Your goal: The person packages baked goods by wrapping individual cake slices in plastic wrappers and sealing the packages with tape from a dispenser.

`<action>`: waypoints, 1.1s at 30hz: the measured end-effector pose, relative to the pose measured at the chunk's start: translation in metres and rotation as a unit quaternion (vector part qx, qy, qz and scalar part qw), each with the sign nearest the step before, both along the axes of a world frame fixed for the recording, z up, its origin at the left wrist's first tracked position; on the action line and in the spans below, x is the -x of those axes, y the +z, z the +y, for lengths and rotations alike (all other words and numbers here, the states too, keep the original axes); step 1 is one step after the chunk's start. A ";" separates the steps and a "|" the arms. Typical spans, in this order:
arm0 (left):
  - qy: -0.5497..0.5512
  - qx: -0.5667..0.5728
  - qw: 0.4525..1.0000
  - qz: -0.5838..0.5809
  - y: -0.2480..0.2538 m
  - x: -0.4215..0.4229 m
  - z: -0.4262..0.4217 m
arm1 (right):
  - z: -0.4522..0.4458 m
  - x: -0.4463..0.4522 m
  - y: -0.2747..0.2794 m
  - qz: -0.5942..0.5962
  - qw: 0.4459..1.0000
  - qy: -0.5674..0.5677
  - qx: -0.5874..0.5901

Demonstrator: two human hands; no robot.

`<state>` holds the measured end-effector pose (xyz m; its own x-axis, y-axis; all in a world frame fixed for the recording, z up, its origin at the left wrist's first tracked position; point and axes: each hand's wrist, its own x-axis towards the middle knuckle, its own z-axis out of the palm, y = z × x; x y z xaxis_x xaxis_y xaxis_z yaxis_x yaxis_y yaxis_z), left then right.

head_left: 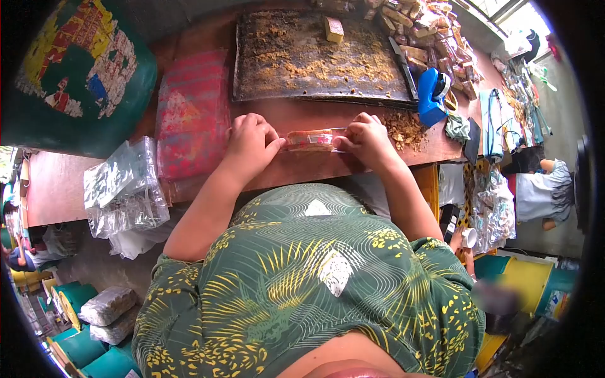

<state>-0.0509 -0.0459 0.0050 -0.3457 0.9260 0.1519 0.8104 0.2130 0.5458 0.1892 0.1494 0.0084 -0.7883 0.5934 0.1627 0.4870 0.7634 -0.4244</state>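
A small bar in clear printed wrapping [310,140] lies on the brown table in front of me. My left hand [253,143] is at the wrapper's left end, its fingers curled and thumb pressed there. At the right end, my right hand [365,142] pinches the clear film between thumb and fingers. Just beyond them is a dark metal tray [315,63] covered with brown crumbs, with one small block [333,29] near its far edge. Loose crumbs [405,130] lie to the right of my right hand.
A blue tape dispenser [432,97] stands right of the tray, near a long knife [402,66] and a pile of wrapped bars [435,38]. Left are a red plastic sheet [193,116], clear bags [126,189] and a green bin [82,75]. Another person [545,192] is at right.
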 end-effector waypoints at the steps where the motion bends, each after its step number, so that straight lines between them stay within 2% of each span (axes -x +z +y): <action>1: 0.011 -0.045 0.999 0.009 -0.004 0.001 0.003 | -0.002 0.004 0.007 -0.007 1.000 -0.019 -0.013; 2: 0.022 -0.088 0.996 0.017 -0.011 0.000 0.008 | -0.006 0.006 0.010 -0.015 0.999 -0.038 -0.024; 3: 0.033 -0.133 0.990 0.026 -0.007 -0.002 0.011 | -0.007 0.006 0.002 0.065 0.996 -0.049 -0.045; 6: -0.056 0.046 0.997 0.005 0.014 0.000 0.006 | -0.004 -0.003 -0.007 0.000 0.995 0.072 -0.068; 8: -0.070 0.008 0.994 0.078 0.012 -0.009 0.001 | -0.013 -0.015 -0.012 -0.052 0.990 0.091 -0.090; 10: -0.079 -0.026 0.988 0.131 0.013 -0.020 -0.007 | -0.040 -0.018 0.006 -0.106 0.985 0.080 -0.112; 12: -0.086 -0.050 0.982 0.159 0.015 -0.031 -0.015 | -0.053 -0.021 0.000 -0.047 0.993 0.062 -0.083; 14: -0.094 0.016 0.985 0.142 0.010 -0.020 -0.004 | -0.037 -0.018 0.008 -0.071 0.992 0.081 -0.063; 16: -0.086 0.096 0.988 0.082 0.021 -0.007 0.015 | -0.025 -0.007 0.013 -0.064 0.989 0.065 -0.113; 17: -0.079 0.104 0.984 0.118 0.027 -0.006 0.021 | -0.027 0.001 0.015 -0.072 0.987 0.049 -0.132; 20: -0.062 -0.034 0.974 0.215 0.013 -0.012 0.017 | -0.033 0.003 0.011 -0.084 0.983 0.035 -0.162; 23: -0.052 -0.059 0.981 0.178 -0.004 -0.035 -0.007 | -0.055 -0.012 -0.004 -0.042 0.988 0.041 -0.141; 24: -0.043 -0.067 0.983 0.164 -0.005 -0.041 -0.008 | -0.064 -0.018 -0.006 -0.044 0.989 0.043 -0.131; 26: -0.033 -0.063 0.997 -0.043 -0.004 -0.040 0.003 | -0.074 -0.022 -0.010 -0.060 0.995 0.043 -0.074; 27: -0.015 -0.095 0.967 -0.235 -0.012 -0.037 0.018 | -0.076 -0.020 -0.007 -0.050 0.996 0.038 -0.061; 28: 0.004 -0.125 0.900 -0.418 -0.008 -0.035 0.031 | -0.075 -0.017 -0.004 -0.038 0.997 0.034 -0.051; 29: -0.015 -0.109 0.824 -0.556 -0.003 -0.030 0.037 | -0.072 -0.016 -0.004 -0.005 0.999 0.025 -0.028; 30: -0.048 -0.109 0.827 -0.550 -0.003 -0.029 0.041 | -0.070 -0.011 0.000 0.122 0.992 0.013 -0.014; 32: -0.115 -0.107 0.831 -0.534 -0.010 -0.027 0.048 | -0.062 -0.004 0.013 0.294 0.952 0.049 0.074; 33: -0.128 -0.116 0.886 -0.430 -0.016 -0.027 0.052 | -0.059 -0.003 0.021 0.332 0.940 0.061 0.057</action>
<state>-0.0243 0.0058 -0.0105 -0.2080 0.9694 0.1306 0.0787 -0.1165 0.9901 0.1918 0.0903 0.0299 -0.5984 0.5487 0.5839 -0.0014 0.7280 -0.6856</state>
